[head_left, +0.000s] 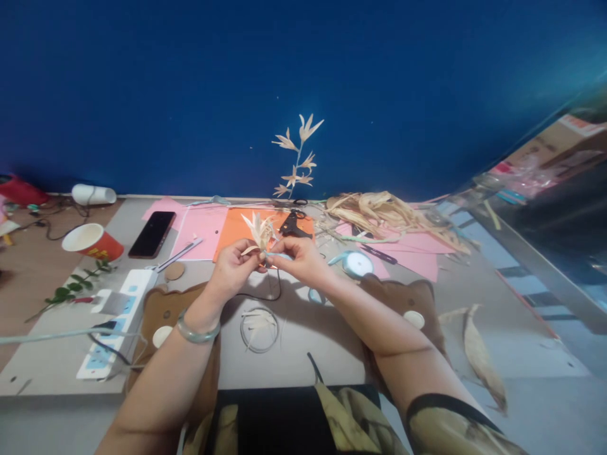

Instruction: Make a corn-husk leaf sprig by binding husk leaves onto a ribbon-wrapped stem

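Note:
My left hand [232, 270] pinches the base of a pale dried-husk flower [258, 230], its petals pointing up and away from me. My right hand [303, 259] is closed at the same stem, fingers pressed on a light blue strip of tape [281, 255] that meets the flower's base. The fingertips of both hands nearly touch, and the stem is mostly hidden between them. To the right of my right hand stands a roll of light blue tape [358, 264]. A finished-looking stem of several husk flowers [296, 161] rises against the blue wall.
A black glue gun [294, 224] lies on orange paper [232, 229] behind my hands. Dried husks [379, 212] are heaped back right. A wire ring [259, 330] with husk pieces lies in front. Left are a phone [152, 235], paper cup [93, 242] and power strip [118, 322].

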Demonstrator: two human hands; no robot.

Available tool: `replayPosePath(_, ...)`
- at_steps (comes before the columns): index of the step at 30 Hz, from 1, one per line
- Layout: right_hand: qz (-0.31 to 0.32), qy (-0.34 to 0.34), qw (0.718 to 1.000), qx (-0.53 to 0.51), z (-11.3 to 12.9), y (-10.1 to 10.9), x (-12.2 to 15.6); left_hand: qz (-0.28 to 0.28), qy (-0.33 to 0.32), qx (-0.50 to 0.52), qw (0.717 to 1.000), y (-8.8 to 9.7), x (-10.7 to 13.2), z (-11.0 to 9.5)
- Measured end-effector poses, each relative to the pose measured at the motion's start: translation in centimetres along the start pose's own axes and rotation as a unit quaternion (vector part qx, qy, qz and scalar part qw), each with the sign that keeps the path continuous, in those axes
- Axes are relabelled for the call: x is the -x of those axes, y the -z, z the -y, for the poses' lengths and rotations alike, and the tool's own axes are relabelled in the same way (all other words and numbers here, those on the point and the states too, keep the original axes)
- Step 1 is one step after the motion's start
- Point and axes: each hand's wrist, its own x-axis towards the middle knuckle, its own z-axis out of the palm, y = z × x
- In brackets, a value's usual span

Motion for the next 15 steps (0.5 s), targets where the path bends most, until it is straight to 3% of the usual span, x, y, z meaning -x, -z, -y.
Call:
replayPosePath(9, -0.043, 0.089, 0.989, 0.109, -0.6, -1.1, 0.4, -0.054, -0.02, -0.021, 0.998, 0.0, 0.0, 0.4)
replayPosePath(15, -0.036, 0.068, 0.992, 0.095, -0.7, -1.0, 0.2, -0.048, 0.003, 0.015, 0.999, 0.1, 0.0, 0.8)
